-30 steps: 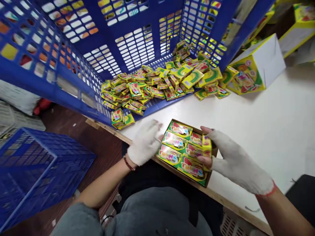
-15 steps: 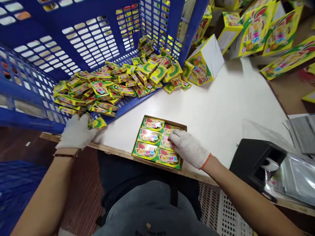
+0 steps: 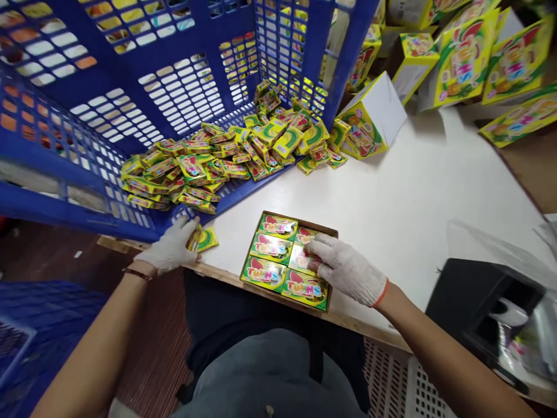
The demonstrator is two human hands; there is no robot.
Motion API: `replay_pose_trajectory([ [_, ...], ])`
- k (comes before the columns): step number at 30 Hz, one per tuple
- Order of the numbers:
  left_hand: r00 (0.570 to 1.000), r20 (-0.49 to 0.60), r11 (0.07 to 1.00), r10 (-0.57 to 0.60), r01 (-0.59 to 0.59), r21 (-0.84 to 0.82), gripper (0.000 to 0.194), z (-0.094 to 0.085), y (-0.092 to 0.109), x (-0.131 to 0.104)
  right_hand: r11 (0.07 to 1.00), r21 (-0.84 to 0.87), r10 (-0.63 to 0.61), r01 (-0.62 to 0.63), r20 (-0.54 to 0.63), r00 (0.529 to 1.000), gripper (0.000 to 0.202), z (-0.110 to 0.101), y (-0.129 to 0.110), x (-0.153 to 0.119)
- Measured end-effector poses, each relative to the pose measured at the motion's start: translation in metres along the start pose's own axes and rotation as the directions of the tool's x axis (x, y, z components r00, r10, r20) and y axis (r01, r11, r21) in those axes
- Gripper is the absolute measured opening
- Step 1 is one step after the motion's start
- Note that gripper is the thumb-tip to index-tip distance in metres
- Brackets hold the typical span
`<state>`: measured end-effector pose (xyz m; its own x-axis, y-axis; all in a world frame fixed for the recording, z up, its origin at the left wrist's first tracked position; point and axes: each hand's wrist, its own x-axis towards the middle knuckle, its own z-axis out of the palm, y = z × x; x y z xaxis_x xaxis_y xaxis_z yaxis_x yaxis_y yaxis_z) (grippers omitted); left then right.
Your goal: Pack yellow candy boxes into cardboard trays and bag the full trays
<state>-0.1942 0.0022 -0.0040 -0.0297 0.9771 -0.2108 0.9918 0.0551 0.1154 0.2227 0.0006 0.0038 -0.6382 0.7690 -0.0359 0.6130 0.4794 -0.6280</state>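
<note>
My left hand, in a white knit glove, is at the table's front edge beside the crate. Its thumb and fingers close round a small yellow-and-green candy box, partly hidden by the glove. A shallow display carton lies in front of me, with rows of small TWINS candy boxes lying flat in it. My right hand, gloved too, reaches over the carton's right side. Its bent fingers grip a candy box in the right column, and the glove covers part of that box.
A blue plastic crate lies tipped on its side, with a heap of small candy boxes spilling toward the white table. Larger TWINS cartons stand at the back right. A black holder with plastic bags sits at the right.
My left hand has come away from the crate's heap and moved right, along the table edge, with a candy box. My right hand stays over the carton. The view has shifted slightly.
</note>
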Motion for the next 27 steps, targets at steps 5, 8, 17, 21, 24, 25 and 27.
replay_pose_trajectory([
  [5, 0.958, -0.285, 0.987, -0.022, -0.025, -0.162, 0.056, -0.001, 0.039, -0.025, 0.993, 0.098, -0.047, 0.066, -0.185, 0.982, 0.016, -0.004, -0.009, 0.006],
  [8, 0.851, -0.522, 0.924, -0.056, -0.154, -0.351, 0.049, -0.009, 0.091, -0.027, 0.982, 0.144, -0.083, 0.125, -0.265, 0.961, 0.021, -0.001, -0.029, 0.018],
  [17, 0.873, -0.469, 0.470, -0.135, -0.360, -0.806, 0.052, -0.011, 0.187, -0.012, 0.954, 0.264, -0.015, 0.142, -0.432, 0.902, 0.037, 0.012, -0.056, 0.066],
  [21, 0.910, -0.410, 0.423, -0.068, -0.345, -0.838, 0.043, -0.017, 0.194, -0.015, 0.931, 0.343, 0.075, 0.121, -0.506, 0.859, 0.040, 0.000, -0.036, 0.069],
  [24, 0.945, -0.326, 0.350, 0.021, -0.312, -0.883, 0.040, -0.017, 0.199, -0.013, 0.933, 0.347, 0.088, 0.090, -0.467, 0.880, 0.034, -0.015, -0.023, 0.062],
  [25, 0.945, -0.323, 0.352, 0.055, -0.321, -0.879, 0.040, -0.015, 0.200, -0.011, 0.947, 0.316, 0.086, 0.062, -0.435, 0.896, 0.029, -0.021, -0.019, 0.058],
  [27, 0.921, -0.368, 0.452, 0.125, -0.384, -0.805, 0.040, -0.010, 0.196, -0.004, 0.975, 0.220, 0.105, -0.026, -0.356, 0.929, 0.020, -0.037, -0.009, 0.049],
])
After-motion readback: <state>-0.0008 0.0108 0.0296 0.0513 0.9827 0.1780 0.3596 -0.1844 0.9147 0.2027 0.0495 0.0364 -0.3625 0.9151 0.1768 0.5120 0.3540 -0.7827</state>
